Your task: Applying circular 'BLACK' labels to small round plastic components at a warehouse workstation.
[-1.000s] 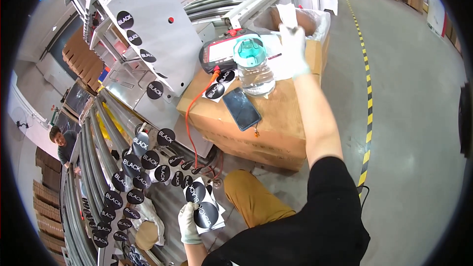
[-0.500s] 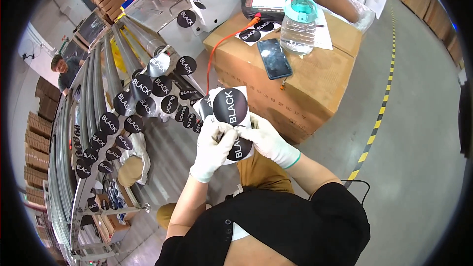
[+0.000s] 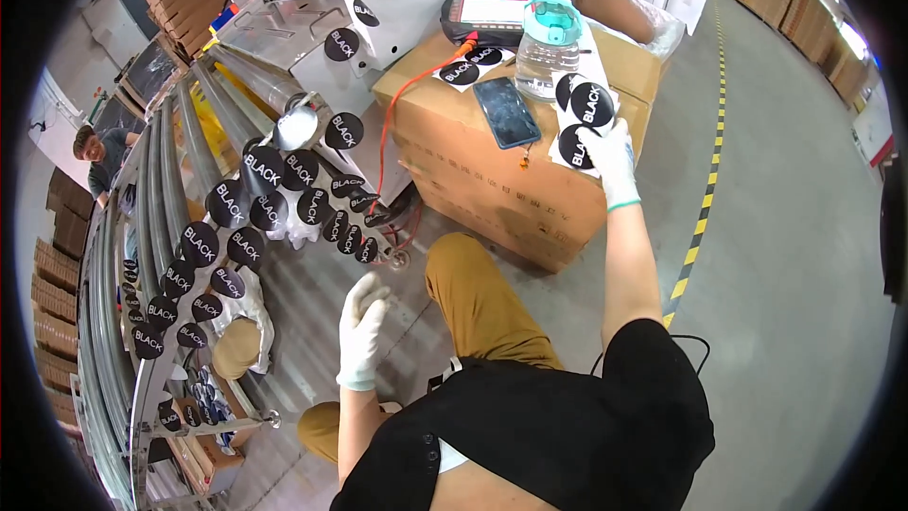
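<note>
My right hand [image 3: 608,151], in a white glove, grips a white sheet of round black stickers [image 3: 592,106]. The sheet lies at the right part of the cardboard box's top [image 3: 421,76], beside a clear water bottle with a turquoise lid [image 3: 549,57]. A dark phone [image 3: 507,112] rests left of the sheet. My left hand [image 3: 361,333], also gloved, is raised over the floor left of my knee. Its fingers are loosely bent and apart, with nothing visible in them. Nearest to it is a metal frame covered in round black stickers [image 3: 263,167].
A red-and-black handheld device [image 3: 487,17] with an orange cable [image 3: 386,123] stands on the box. Long grey rollers [image 3: 180,170] run along the left, where a person [image 3: 102,156] stands farther off. A yellow-and-black floor stripe [image 3: 707,199] passes on the right.
My hands have parted. The right carried the sticker sheet from in front of me up and right to the box top; the left let go of it and moved down and left.
</note>
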A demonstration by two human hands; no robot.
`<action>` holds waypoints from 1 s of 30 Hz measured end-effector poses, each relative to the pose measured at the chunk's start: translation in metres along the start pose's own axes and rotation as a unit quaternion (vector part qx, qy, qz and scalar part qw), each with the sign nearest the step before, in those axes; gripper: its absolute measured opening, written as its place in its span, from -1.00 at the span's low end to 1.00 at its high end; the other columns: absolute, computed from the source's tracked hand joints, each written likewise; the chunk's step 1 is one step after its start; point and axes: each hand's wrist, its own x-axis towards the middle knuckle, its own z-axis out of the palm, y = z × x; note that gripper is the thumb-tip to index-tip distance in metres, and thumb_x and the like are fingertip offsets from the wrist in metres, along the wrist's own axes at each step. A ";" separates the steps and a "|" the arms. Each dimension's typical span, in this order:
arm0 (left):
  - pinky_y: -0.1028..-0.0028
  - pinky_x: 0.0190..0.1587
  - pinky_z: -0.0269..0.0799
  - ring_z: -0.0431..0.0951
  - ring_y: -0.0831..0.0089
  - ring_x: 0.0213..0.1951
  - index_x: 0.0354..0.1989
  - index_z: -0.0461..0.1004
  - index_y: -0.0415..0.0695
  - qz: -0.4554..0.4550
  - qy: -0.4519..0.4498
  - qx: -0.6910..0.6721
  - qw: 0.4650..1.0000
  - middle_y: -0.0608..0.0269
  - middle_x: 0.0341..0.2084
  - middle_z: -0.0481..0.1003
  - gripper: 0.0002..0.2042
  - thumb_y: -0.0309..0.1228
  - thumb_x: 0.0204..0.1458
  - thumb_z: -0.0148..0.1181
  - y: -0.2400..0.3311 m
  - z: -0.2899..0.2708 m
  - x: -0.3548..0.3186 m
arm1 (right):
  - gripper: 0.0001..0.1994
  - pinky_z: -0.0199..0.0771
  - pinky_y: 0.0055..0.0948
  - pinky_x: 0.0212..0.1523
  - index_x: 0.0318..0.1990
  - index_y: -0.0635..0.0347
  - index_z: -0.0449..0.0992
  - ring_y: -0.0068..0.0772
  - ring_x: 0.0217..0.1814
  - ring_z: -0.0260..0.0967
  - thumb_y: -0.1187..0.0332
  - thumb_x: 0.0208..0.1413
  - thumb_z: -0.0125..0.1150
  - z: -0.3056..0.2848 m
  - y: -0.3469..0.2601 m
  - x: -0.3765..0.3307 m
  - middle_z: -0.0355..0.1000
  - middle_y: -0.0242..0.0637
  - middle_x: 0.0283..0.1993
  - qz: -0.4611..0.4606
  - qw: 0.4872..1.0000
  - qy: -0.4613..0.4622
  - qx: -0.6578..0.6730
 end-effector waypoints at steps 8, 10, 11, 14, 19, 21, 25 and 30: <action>0.46 -0.13 0.38 0.47 0.42 -0.20 0.02 0.34 -0.22 -0.193 0.199 -0.135 0.951 0.20 -0.19 0.43 -0.63 -0.29 0.09 0.12 -0.114 -0.104 -0.077 | -0.23 0.40 -0.07 -0.13 0.02 0.28 0.33 0.04 -0.17 0.41 -0.22 -0.19 0.24 0.025 -0.054 -0.053 0.42 0.07 -0.20 -0.146 0.944 0.128 -0.267; 0.44 -0.17 0.39 0.48 0.41 -0.25 -0.02 0.34 -0.23 -0.227 0.200 -0.153 0.941 0.21 -0.24 0.44 -0.59 -0.23 0.05 0.16 -0.127 -0.096 -0.075 | -0.27 0.38 -0.07 -0.07 0.03 0.24 0.34 0.04 -0.09 0.38 -0.19 -0.15 0.22 0.015 -0.024 -0.040 0.41 0.10 -0.15 -0.094 0.933 0.124 -0.324; 0.42 -0.19 0.39 0.48 0.40 -0.25 -0.03 0.35 -0.23 -0.239 0.197 -0.143 0.940 0.21 -0.26 0.45 -0.56 -0.18 0.02 0.19 -0.134 -0.092 -0.072 | -0.30 0.37 -0.08 -0.05 0.04 0.21 0.35 0.03 -0.05 0.36 -0.18 -0.12 0.20 0.013 -0.010 -0.034 0.40 0.10 -0.12 -0.070 0.899 0.149 -0.406; 0.45 -0.24 0.38 0.47 0.44 -0.31 -0.08 0.38 -0.18 -0.252 0.202 -0.180 0.929 0.28 -0.37 0.46 -0.61 -0.20 -0.02 0.20 -0.157 -0.090 -0.079 | -0.43 0.36 -0.10 -0.07 -0.01 0.08 0.43 -0.04 -0.06 0.38 -0.15 -0.05 0.12 0.012 0.010 -0.021 0.43 -0.04 -0.10 -0.206 0.913 0.114 -0.332; 0.40 -0.27 0.41 0.50 0.36 -0.32 -0.19 0.41 -0.13 -0.310 0.220 -0.165 0.910 0.23 -0.35 0.48 -0.73 -0.26 -0.03 0.17 -0.182 -0.111 -0.113 | -0.18 0.34 -0.11 0.00 0.11 0.20 0.25 0.01 0.02 0.32 -0.21 -0.23 0.24 0.055 -0.044 -0.048 0.36 -0.02 -0.06 -0.126 0.923 0.103 -0.350; 0.36 -0.27 0.42 0.51 0.32 -0.31 -0.21 0.41 -0.14 -0.328 0.203 -0.157 0.909 0.21 -0.34 0.48 -0.73 -0.26 -0.03 0.18 -0.183 -0.102 -0.102 | -0.10 0.18 0.00 0.13 0.18 0.18 0.14 0.10 0.19 0.13 -0.24 -0.25 0.25 0.039 -0.053 -0.039 0.18 0.01 0.14 -0.077 0.941 0.048 -0.325; 0.36 -0.24 0.41 0.51 0.29 -0.29 -0.18 0.41 -0.17 -0.326 0.183 -0.116 0.920 0.18 -0.32 0.48 -0.69 -0.24 -0.03 0.17 -0.174 -0.089 -0.085 | -0.08 0.06 0.20 0.14 0.25 0.14 0.05 0.25 0.26 -0.02 -0.26 -0.18 0.17 0.027 -0.062 -0.025 -0.03 0.05 0.27 -0.029 0.930 -0.044 -0.364; 0.42 -0.30 0.39 0.50 0.37 -0.35 -0.30 0.41 -0.12 -0.280 0.158 -0.159 0.933 0.27 -0.41 0.47 -0.78 -0.26 -0.03 0.17 -0.196 -0.108 -0.091 | -0.22 0.24 0.13 0.01 0.23 0.20 0.05 0.19 0.09 0.17 -0.06 -0.07 0.17 0.042 -0.041 -0.028 0.04 0.02 0.19 -0.031 0.921 0.038 -0.385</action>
